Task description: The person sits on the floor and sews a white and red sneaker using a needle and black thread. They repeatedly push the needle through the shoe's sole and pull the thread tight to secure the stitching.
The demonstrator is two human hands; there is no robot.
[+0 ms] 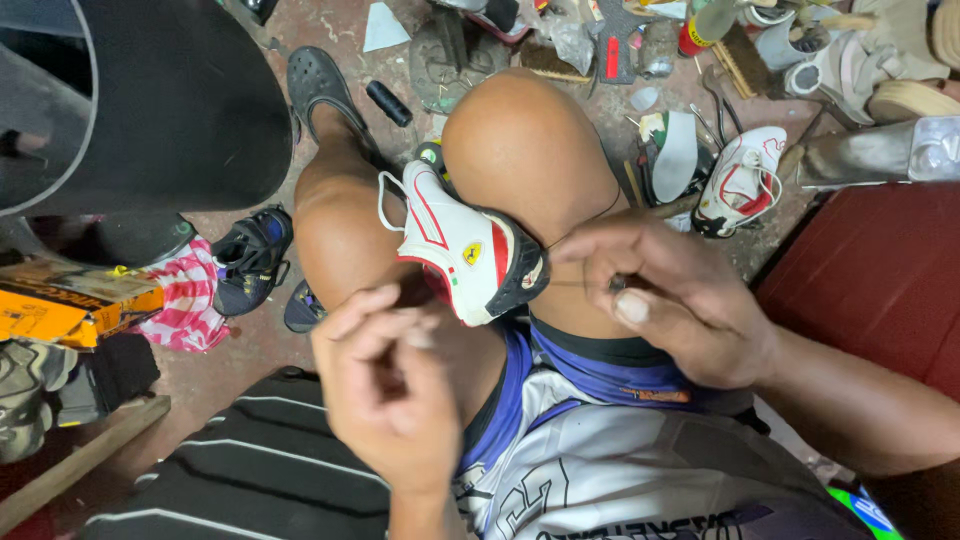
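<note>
Pkgs/labels: flat orange-yellow carton [70, 300] w/ dark print, at 9 o'clock, lying on clutter; pink-white striped cloth [185, 295] just beside it. Red-yellow can [697, 35] at 1 o'clock, upright among tools. Small yellow shield badge on the shoe's heel side.

Main item: white sneaker [455, 250] w/ red trim & black heel, centre frame, wedged betw. both knees, sole side toward 5 o'clock. Thin thread [580, 284] runs from its heel edge toward 3 o'clock.

Hands: right hand [665, 300] at 3 o'clock of sneaker, fingers pinched shut on the thread & a small dark tool tip, touching the right knee. Left hand [390, 385] at 7 o'clock of sneaker, just beside it, fingers curled together; what it grips, if anything, can't tell. Hands apart, sneaker betw. them.

Surrounds: matching white-red sneaker [745, 180] on floor at 2 o'clock, white insole [675, 155] next to it. Black clog [315, 80] on foot at 11 o'clock. Dark blue-black sneaker [250, 255] on floor at 9 o'clock, near left knee. Large black curved shape [150, 100] fills 10 o'clock. Red surface [870, 270] at 3 o'clock. Wooden stick [80, 460] at 8 o'clock. Knees block floor under shoe.
</note>
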